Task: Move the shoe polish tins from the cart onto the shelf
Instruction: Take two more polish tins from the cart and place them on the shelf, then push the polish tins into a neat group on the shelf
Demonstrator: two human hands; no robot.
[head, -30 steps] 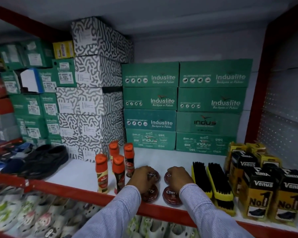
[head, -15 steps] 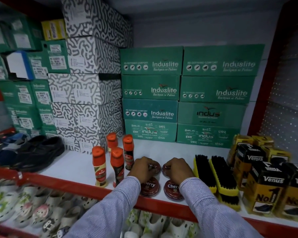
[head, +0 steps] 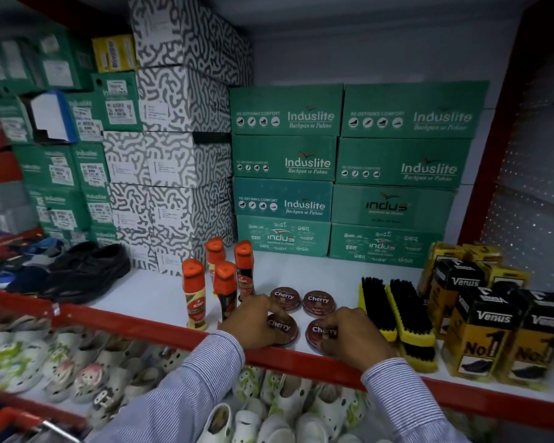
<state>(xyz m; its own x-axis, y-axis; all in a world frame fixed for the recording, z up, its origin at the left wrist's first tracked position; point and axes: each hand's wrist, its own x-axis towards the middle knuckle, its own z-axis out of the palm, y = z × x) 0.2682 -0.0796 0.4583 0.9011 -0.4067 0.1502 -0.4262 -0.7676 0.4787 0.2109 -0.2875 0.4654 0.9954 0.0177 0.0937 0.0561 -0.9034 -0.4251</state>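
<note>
Four round dark-red "Cherry" shoe polish tins lie flat in a square near the front of the white shelf (head: 160, 295). The rear left tin (head: 284, 297) and rear right tin (head: 319, 302) lie uncovered, with no hand on them. My left hand (head: 253, 322) curls over the left side of the front left tin (head: 282, 329), fingers on its lid and rim. My right hand (head: 349, 338) grips the right side of the front right tin (head: 317, 335). Both tins sit on the shelf, just behind its red front rail (head: 115, 321).
Several orange-capped Kiwi polish bottles (head: 195, 292) stand left of the tins; yellow-backed brushes (head: 406, 311) and Venus boxes (head: 490, 327) stand to the right. Green Induslite boxes (head: 285, 161) line the back. Black shoes (head: 84, 273) sit far left, white clogs (head: 77, 372) below. A red frame corner (head: 4, 422) shows bottom left.
Both hands have drawn back from the two rear tins, which now lie uncovered, and sit on the two front tins. The camera has moved closer and tilted down.
</note>
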